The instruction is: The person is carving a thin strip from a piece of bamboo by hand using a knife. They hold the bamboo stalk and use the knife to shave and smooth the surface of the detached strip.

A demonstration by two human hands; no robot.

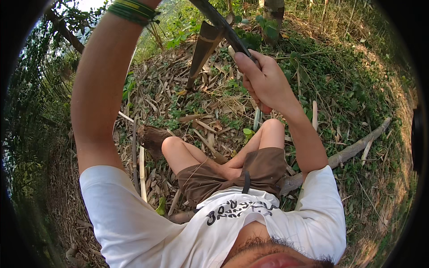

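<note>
So the right grip [268, 82] is wrapped snug around the low part of a dark stick [220, 22], thumb pressed up against it. The left grip is past the top edge of the view, so I can't tell what it's doing; only that forearm [105, 67] with its green wristbands [132, 11] shows. The stick slants down from the top edge into the right grip, held up in the air beyond the knees [272, 128]. My guess is it's fairly light for its length and pretty stiff, since it only has a mild bend, and that could be the fisheye. The surface looks kinda smooth, so I'd expect some slip in a sweaty palm; a full-fist hold like this one seems right, plus a second hold farther up to stop it twisting. Watch the brown wedge-shaped piece [202, 56] angling down beside it: it narrows to a point, and I can't tell if it's split wood or a blade, or how firmly it's joined. I'd treat those edges as sharp and not grab there. Farther out there's dry leaves [156, 78] on the ground, a chunk of wood [152, 139] by the left knee, and a thick grey branch [362, 143] off to the right.
</note>
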